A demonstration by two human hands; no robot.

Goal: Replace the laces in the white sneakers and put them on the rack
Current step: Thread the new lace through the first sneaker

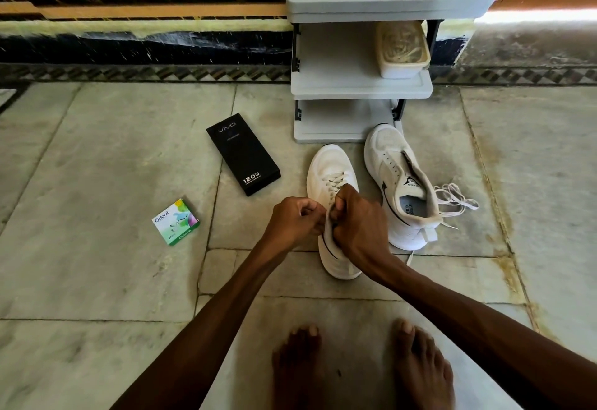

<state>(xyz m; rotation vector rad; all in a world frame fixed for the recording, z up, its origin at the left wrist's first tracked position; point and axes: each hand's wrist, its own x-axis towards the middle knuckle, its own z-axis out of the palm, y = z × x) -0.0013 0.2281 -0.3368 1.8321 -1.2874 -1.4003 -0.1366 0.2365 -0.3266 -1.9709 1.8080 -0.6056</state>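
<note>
Two white sneakers stand on the stone floor in front of a grey rack [358,86]. The left sneaker [329,167] has a lace threaded through its eyelets. My left hand [295,220] and my right hand [358,222] meet over its opening, fingers curled and pinching the lace ends at its top. The lace ends themselves are mostly hidden by my fingers. The right sneaker [392,177] has bare eyelets and its tongue pulled open. A loose white lace [455,199] lies in a heap on the floor to its right.
A tan lidded container [402,49] sits on the rack's middle shelf. A black phone box [244,154] and a small green and white box [176,222] lie on the floor to the left. My bare feet [361,367] are at the bottom.
</note>
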